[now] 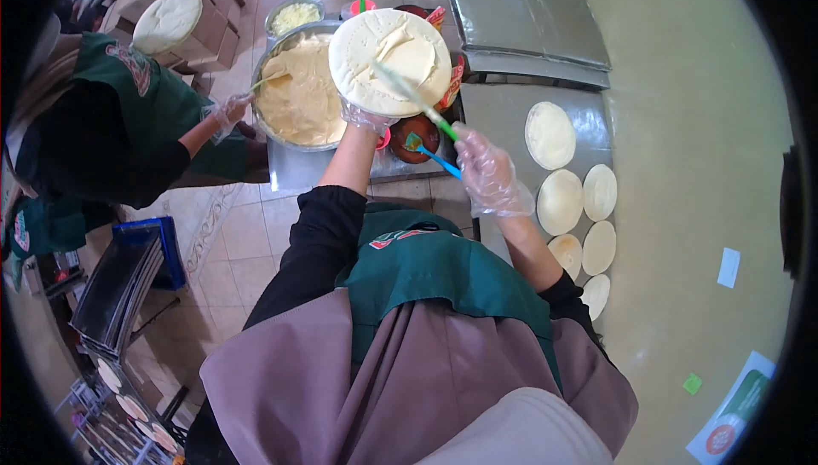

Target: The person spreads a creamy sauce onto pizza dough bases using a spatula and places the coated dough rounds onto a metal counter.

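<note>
The right hand [492, 171], in a clear glove, is closed around the green handle of a spatula [429, 110], whose pale blade lies over the creamy spread [407, 56] on a dough round [348, 56]. The left hand [368, 115], also gloved, bears this round from below; its fingers are hidden underneath, so I cannot tell how they are set. The round is held above the metal table [294, 177], overlapping the right side of a big bowl [262, 124] of pale mixture [298, 94].

Below the round, near the table's near edge, a blue-handled brush [439, 161] leans in a reddish-brown bowl [400, 154]. Red packets [456, 81] show just right of the round. Beyond the big bowl is a smaller bowl [273, 23] of pale shreds [295, 16].

At the big bowl's left rim, a co-worker's gloved hand [228, 114] holds a stick-like tool [271, 79] dipped in the mixture. On the right-hand table [503, 115], more dough rounds [560, 201] lie towards its right edge, beside the wall [682, 167].
</note>
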Action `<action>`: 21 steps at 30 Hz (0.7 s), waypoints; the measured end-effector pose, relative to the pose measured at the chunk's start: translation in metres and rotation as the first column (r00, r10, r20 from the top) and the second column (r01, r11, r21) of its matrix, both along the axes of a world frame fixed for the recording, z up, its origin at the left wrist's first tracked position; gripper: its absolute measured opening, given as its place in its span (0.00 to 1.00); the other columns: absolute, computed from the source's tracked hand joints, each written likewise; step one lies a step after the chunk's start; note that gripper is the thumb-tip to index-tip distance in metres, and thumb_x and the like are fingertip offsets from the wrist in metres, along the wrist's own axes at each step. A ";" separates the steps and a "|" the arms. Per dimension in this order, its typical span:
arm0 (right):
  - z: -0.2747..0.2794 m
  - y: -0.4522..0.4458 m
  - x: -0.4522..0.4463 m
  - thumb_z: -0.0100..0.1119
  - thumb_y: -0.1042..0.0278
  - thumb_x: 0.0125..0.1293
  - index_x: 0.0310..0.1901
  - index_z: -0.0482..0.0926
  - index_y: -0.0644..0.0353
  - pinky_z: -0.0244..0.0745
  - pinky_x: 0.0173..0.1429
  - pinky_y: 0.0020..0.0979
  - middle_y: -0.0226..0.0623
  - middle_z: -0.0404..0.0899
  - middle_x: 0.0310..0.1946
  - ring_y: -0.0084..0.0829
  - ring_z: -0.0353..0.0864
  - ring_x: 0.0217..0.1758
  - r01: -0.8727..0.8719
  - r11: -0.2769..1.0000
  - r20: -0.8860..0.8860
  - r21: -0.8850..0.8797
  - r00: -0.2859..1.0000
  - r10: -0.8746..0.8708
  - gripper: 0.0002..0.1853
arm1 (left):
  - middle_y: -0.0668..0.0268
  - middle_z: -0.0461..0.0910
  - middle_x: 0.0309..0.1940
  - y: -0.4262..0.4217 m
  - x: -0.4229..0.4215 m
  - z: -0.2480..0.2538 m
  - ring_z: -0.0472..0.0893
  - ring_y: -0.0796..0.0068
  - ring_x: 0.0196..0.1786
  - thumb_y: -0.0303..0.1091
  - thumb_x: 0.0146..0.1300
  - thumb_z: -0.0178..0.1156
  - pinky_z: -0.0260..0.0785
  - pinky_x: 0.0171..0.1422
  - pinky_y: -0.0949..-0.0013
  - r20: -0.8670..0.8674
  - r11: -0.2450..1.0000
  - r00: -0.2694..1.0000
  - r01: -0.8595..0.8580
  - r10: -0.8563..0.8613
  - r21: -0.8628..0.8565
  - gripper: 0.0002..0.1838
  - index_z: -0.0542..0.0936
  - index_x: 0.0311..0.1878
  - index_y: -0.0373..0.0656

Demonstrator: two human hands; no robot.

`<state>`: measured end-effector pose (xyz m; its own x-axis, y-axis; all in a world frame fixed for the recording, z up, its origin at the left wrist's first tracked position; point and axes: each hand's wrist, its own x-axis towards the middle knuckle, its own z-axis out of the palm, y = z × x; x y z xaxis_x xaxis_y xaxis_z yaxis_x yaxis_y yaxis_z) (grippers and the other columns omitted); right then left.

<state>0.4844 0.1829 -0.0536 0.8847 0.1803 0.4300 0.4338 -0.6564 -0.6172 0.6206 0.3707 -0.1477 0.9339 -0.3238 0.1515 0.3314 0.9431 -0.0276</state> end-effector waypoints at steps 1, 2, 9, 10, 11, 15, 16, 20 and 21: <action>0.005 -0.006 0.004 0.56 0.77 0.63 0.50 0.77 0.58 0.72 0.28 0.41 0.48 0.79 0.30 0.44 0.80 0.25 0.009 1.000 0.008 0.002 1.000 -0.009 0.14 | 0.56 0.69 0.64 -0.004 0.001 0.003 0.72 0.54 0.62 0.53 0.70 0.39 0.65 0.67 0.49 -0.008 1.000 1.000 0.000 0.000 0.013 0.30 0.65 0.67 0.43; 0.009 -0.013 0.010 0.55 0.76 0.64 0.49 0.77 0.58 0.71 0.27 0.41 0.48 0.78 0.28 0.45 0.79 0.24 0.118 0.991 0.031 -0.057 0.993 -0.116 0.12 | 0.56 0.69 0.64 -0.008 0.000 0.005 0.72 0.54 0.62 0.53 0.70 0.39 0.65 0.67 0.50 -0.017 1.000 1.000 0.001 0.000 0.027 0.30 0.65 0.67 0.44; -0.011 -0.027 0.027 0.54 0.75 0.64 0.46 0.77 0.58 0.70 0.27 0.45 0.50 0.76 0.26 0.53 0.77 0.26 0.245 0.955 0.095 -0.168 0.968 -0.231 0.09 | 0.57 0.68 0.65 -0.030 -0.018 0.042 0.72 0.57 0.63 0.52 0.69 0.40 0.66 0.67 0.51 0.164 0.970 0.975 0.175 -0.148 -0.166 0.30 0.64 0.67 0.44; -0.010 -0.025 0.019 0.54 0.75 0.64 0.47 0.77 0.58 0.71 0.28 0.46 0.50 0.77 0.27 0.53 0.78 0.28 0.208 0.960 0.052 -0.189 0.978 -0.201 0.10 | 0.57 0.68 0.65 -0.032 -0.013 0.036 0.72 0.57 0.63 0.52 0.69 0.40 0.66 0.67 0.51 0.164 0.971 0.975 0.175 -0.148 -0.165 0.30 0.64 0.67 0.44; -0.006 -0.022 0.010 0.53 0.76 0.64 0.49 0.76 0.59 0.75 0.32 0.45 0.51 0.79 0.31 0.54 0.79 0.31 0.161 0.959 -0.021 -0.234 0.985 -0.170 0.12 | 0.58 0.68 0.65 -0.032 -0.005 0.026 0.71 0.58 0.63 0.51 0.69 0.40 0.66 0.67 0.52 0.154 0.984 0.979 0.151 -0.136 -0.092 0.29 0.64 0.67 0.44; -0.008 -0.023 -0.008 0.53 0.77 0.64 0.51 0.76 0.58 0.76 0.35 0.41 0.49 0.81 0.34 0.52 0.80 0.31 -0.023 0.996 -0.035 -0.086 0.999 0.020 0.14 | 0.58 0.69 0.64 -0.033 -0.014 0.039 0.71 0.59 0.63 0.52 0.69 0.40 0.66 0.67 0.53 -0.065 0.901 0.996 -0.025 0.059 0.433 0.29 0.64 0.67 0.45; -0.004 -0.022 -0.010 0.54 0.76 0.64 0.50 0.76 0.58 0.75 0.33 0.42 0.49 0.80 0.33 0.51 0.80 0.31 -0.069 0.998 0.009 -0.016 0.998 0.069 0.13 | 0.58 0.69 0.64 -0.030 -0.014 0.034 0.72 0.57 0.63 0.53 0.69 0.39 0.66 0.67 0.51 -0.064 0.941 0.998 0.004 0.019 0.338 0.29 0.65 0.67 0.45; 0.017 -0.041 -0.012 0.55 0.74 0.64 0.49 0.76 0.58 0.75 0.34 0.43 0.50 0.81 0.35 0.51 0.81 0.33 0.047 0.999 -0.164 -0.012 0.985 -0.048 0.11 | 0.54 0.71 0.61 -0.021 -0.006 0.007 0.73 0.52 0.61 0.56 0.69 0.38 0.66 0.65 0.45 -0.016 0.988 0.990 0.137 -0.138 -0.066 0.31 0.68 0.65 0.44; 0.016 -0.050 -0.008 0.55 0.74 0.64 0.49 0.76 0.58 0.75 0.34 0.43 0.50 0.81 0.35 0.51 0.81 0.33 0.048 0.999 -0.163 -0.012 0.985 -0.049 0.11 | 0.54 0.71 0.62 -0.018 -0.002 -0.002 0.71 0.51 0.63 0.59 0.68 0.38 0.64 0.66 0.44 0.000 0.977 0.983 0.183 -0.184 -0.105 0.33 0.68 0.65 0.44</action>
